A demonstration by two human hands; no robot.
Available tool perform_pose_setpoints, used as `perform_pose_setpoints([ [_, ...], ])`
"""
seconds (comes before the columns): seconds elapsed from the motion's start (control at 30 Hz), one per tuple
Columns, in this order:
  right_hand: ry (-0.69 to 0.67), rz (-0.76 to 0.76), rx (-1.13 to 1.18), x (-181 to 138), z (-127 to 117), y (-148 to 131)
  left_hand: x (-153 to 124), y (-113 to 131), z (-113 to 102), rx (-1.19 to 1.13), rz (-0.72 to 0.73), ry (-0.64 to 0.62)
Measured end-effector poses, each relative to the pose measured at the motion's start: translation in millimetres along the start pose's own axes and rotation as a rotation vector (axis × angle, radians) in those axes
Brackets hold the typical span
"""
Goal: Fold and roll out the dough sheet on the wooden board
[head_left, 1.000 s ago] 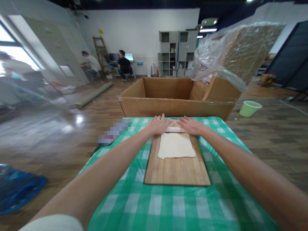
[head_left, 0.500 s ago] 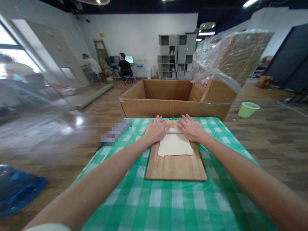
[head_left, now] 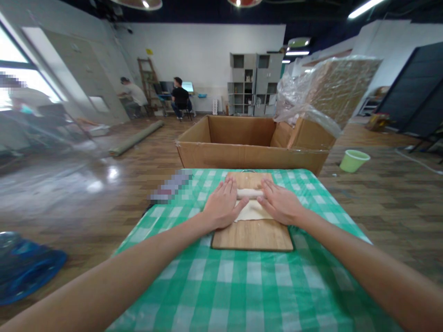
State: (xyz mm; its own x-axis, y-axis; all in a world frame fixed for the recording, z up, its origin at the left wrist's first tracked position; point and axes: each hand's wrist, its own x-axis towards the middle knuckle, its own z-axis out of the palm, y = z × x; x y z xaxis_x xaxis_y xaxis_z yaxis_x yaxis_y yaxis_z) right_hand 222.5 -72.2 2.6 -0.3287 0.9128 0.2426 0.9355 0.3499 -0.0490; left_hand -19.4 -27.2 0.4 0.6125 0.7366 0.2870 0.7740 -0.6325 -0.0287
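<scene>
A pale sheet of dough [head_left: 253, 212] lies on a wooden cutting board [head_left: 252, 236], its far part formed into a whitish roll [head_left: 249, 193] running crosswise. Flat on the roll's left end rests my left hand [head_left: 225, 203], fingers stretched forward and thumb pointing inward. My right hand [head_left: 279, 202] lies the same way over the right end, fingers extended. Neither hand grips around the roll; its ends are hidden under them. Behind the roll bare wood shows, and a metal handle [head_left: 248, 171] edges the board's far end.
The table wears a green-and-white checked cloth [head_left: 221, 286]. At its left edge lies a pixelated long item [head_left: 171, 186]. Beyond stands a large cardboard box [head_left: 249, 156]; a green bucket [head_left: 355, 161] is on the floor at right. Several people sit in the background.
Both hands have moved toward me, and the roll with them. The flat part of the dough in front of it is shorter now. My view has shifted slightly.
</scene>
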Motion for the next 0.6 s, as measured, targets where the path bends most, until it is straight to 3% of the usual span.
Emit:
perform_pose_setpoints([
  [0.17, 0.028, -0.034, 0.043, -5, 6, 5, -5, -1, 1, -0.034, -0.008, -0.025],
  [0.4, -0.106, 0.041, 0.087, 31, -1, 19, 33, -20, 6, -0.085, -0.038, -0.157],
  [0.6, -0.138, 0.067, 0.097, 59, 11, 35, 61, -35, 10, -0.13, -0.06, -0.248],
])
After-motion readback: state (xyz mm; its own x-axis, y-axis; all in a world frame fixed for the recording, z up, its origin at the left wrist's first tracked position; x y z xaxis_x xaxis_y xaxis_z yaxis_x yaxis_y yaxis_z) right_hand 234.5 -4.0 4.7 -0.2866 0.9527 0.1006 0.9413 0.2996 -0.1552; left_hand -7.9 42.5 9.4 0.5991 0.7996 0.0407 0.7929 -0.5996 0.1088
